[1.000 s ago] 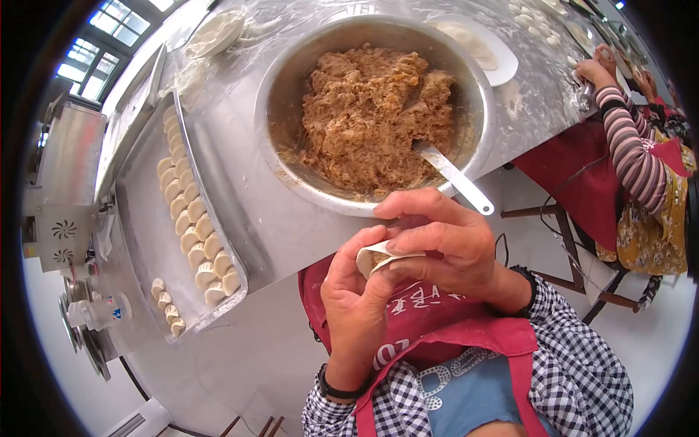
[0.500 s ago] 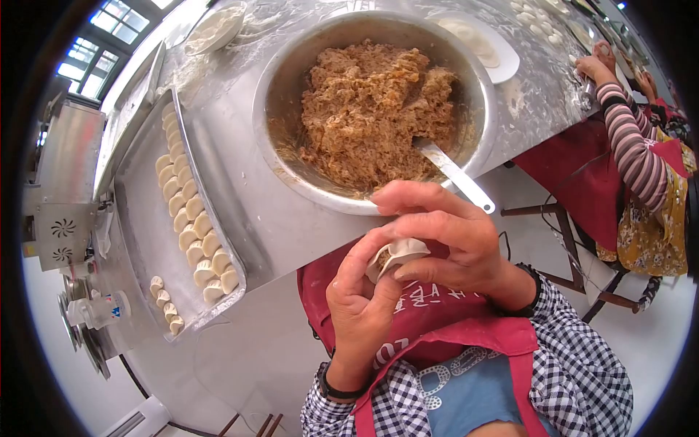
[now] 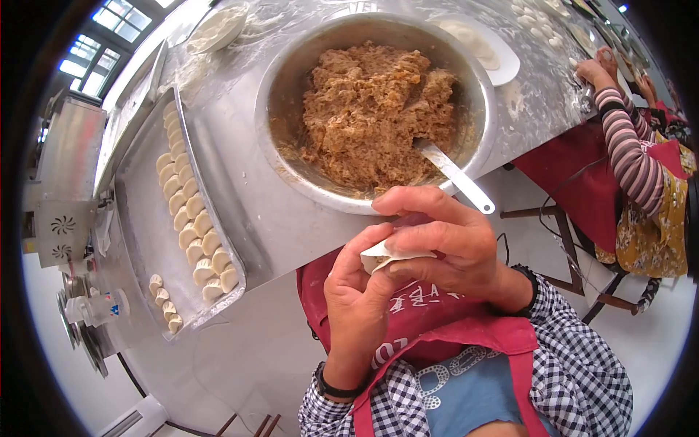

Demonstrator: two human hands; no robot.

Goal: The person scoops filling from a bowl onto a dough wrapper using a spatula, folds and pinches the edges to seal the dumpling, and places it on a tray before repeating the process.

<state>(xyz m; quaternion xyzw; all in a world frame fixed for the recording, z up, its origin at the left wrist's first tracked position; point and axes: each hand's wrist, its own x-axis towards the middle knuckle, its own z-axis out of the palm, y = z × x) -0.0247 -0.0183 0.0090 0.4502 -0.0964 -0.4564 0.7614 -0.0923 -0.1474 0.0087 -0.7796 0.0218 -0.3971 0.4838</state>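
A partly folded dumpling (image 3: 388, 256) is pinched between my two hands, in front of the red apron. My left hand (image 3: 358, 291) grips its left side between thumb and fingers. My right hand (image 3: 455, 244) holds its upper right edge, with the thumb below and the fingers curled above. The wrapper's edges are drawn together on the right, and a small opening shows at the left. Just beyond my hands is a large metal bowl (image 3: 263, 127) of brown minced filling (image 3: 371, 109). A white-handled spatula (image 3: 462, 182) stands in the filling and leans over the bowl's rim.
To the left, a metal tray (image 3: 145, 240) bears rows of finished dumplings (image 3: 191, 233). A white plate (image 3: 506, 65) with wrappers (image 3: 470, 40) lies behind the bowl. Dough pieces (image 3: 537, 23) lie at the far right, near a co-worker's hands (image 3: 597, 69). A stool (image 3: 553, 211) stands at right.
The wrapper's edges have come closer together over the filling, so less filling shows. My fingers have shifted slightly along the edge; the bowl and tray stay put.
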